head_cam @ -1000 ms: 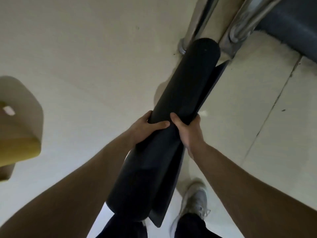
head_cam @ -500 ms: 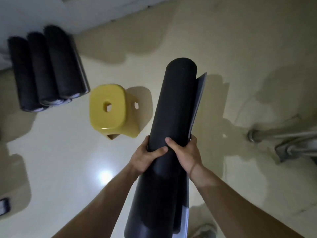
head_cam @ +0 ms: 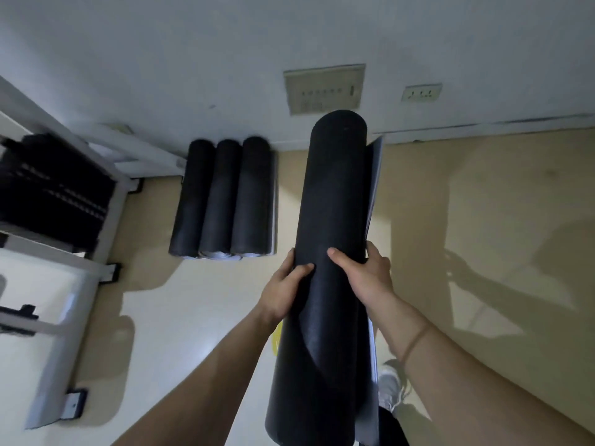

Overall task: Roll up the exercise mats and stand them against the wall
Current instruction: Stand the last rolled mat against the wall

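A rolled black exercise mat (head_cam: 335, 194) is held in the air in front of me, its far end pointing at the wall (head_cam: 225, 59). Its loose outer edge flaps open along the right side. My left hand (head_cam: 283, 288) grips the roll from the left, thumb across the top. My right hand (head_cam: 363, 275) grips it from the right, fingers wrapped over the loose edge. Three other rolled black mats (head_cam: 222, 197) stand side by side against the wall, to the left of the held one.
A white metal rack (head_cam: 106, 201) holding dark items stands at the left. Wall sockets (head_cam: 325, 88) sit above the skirting straight ahead. A yellow stool (head_cam: 276, 341) peeks out under the held mat. My shoe (head_cam: 388, 387) is on the beige floor at bottom right.
My view has swung towards the wall while both hands keep the same grip on the mat. The three standing mats are now closer and nearly ahead; the yellow stool has slipped beneath the held roll.
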A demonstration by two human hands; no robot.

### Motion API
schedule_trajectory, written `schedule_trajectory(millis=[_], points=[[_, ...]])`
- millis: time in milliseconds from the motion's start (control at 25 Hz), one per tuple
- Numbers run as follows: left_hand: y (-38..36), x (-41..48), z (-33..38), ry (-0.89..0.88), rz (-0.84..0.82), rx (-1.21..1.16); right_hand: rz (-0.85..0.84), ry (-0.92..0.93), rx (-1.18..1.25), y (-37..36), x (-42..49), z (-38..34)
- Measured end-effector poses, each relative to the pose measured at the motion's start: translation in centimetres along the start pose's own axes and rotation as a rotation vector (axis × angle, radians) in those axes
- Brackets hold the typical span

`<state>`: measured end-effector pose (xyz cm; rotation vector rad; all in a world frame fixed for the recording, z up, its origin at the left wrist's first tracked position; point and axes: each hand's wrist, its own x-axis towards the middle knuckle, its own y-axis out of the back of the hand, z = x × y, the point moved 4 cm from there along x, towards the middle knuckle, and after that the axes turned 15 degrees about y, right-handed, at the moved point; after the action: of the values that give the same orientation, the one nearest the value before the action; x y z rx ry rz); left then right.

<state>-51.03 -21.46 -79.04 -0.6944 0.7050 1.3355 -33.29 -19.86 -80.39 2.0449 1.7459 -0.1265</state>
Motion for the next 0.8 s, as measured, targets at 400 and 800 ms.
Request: schedule_trajectory(millis=[400,800], points=[[13.2,28.2,14.6,0.032,0.128,-0.139,-0.123,0.030,0.071,-16.2,32.2,-2.8],[22.0,59.9,11.2,0.174,0.188,0.143,-0.076,-0.148,0.113,-31.4,55.9,14.0]])
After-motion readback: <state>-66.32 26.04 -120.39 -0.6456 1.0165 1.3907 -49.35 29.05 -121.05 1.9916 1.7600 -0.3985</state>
